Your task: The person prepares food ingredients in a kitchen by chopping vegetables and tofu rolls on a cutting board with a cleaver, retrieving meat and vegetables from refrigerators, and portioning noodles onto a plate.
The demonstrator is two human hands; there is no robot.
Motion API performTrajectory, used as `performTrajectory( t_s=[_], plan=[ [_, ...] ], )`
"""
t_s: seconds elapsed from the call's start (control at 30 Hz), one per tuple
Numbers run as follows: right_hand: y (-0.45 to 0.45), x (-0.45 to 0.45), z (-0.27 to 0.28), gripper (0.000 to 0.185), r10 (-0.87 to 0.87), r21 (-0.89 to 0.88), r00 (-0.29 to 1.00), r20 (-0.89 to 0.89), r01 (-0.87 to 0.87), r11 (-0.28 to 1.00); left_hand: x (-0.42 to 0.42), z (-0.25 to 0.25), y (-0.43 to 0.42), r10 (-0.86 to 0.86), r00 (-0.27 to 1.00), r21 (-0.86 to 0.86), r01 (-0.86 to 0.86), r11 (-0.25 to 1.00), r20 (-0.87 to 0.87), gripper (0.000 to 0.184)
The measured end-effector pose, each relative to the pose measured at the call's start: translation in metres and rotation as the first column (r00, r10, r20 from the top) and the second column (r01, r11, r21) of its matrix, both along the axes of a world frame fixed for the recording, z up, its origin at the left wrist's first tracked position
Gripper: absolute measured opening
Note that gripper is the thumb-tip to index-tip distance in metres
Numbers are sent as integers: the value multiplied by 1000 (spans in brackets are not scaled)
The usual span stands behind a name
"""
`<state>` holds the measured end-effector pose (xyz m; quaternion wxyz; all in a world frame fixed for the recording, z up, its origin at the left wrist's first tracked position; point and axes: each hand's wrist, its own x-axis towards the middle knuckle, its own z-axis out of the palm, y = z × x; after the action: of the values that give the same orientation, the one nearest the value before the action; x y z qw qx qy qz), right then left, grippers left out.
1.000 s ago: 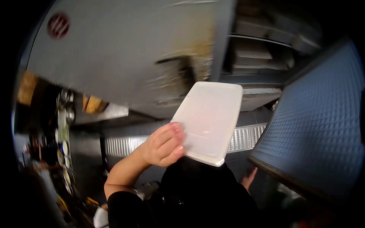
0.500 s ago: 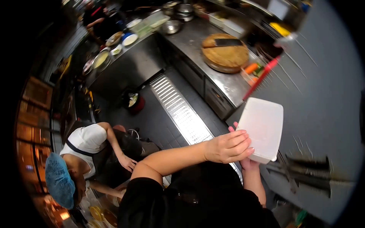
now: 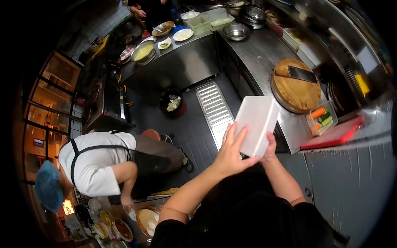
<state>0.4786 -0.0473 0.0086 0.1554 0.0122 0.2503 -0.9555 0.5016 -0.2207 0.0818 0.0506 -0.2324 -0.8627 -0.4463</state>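
Note:
A white rectangular plastic container [image 3: 258, 124] is tilted in front of my body, between both hands. My left hand [image 3: 231, 153] lies along its left side and near corner, fingers spread against the wall and thumb at the lower end. My right hand [image 3: 269, 149] grips the lower right side, thumb up along the edge; its other fingers are hidden behind the container. What is inside the container, if anything, cannot be made out.
A steel counter [image 3: 258, 58] carries a round chopping board [image 3: 300, 91] with a cleaver [image 3: 302, 74], a tub of vegetables [image 3: 321, 120] and a red board [image 3: 335, 134]. A waste bin [image 3: 171, 101] stands near a floor grate [image 3: 215, 109]. A co-worker [image 3: 97, 163] bends over at left.
My view has swung right, so the counter and board sit farther from the grey surface's edge. My left fingers have spread along the container, which is turned. The co-worker's arm has moved.

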Motion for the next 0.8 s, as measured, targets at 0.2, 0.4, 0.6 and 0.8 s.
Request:
performTrajectory(
  t_s=[0.2,0.4,0.6,0.8],
  plan=[
    [-15,-113,-18,92,200,9,979,-37,-200,980,-101,-3,-3,135,959,-195,-86,977,250,98],
    [-15,-238,-26,87,310,-97,951,-5,-309,946,-216,14,1,170,901,-282,-55,958,400,103],
    [-29,-330,-41,81,381,-216,918,109,-352,911,-302,13,-34,121,886,-139,-65,988,447,94],
    [-44,-407,-26,88,398,-379,914,73,-344,859,-347,13,-87,-251,769,781,-460,423,588,100]
  ],
)
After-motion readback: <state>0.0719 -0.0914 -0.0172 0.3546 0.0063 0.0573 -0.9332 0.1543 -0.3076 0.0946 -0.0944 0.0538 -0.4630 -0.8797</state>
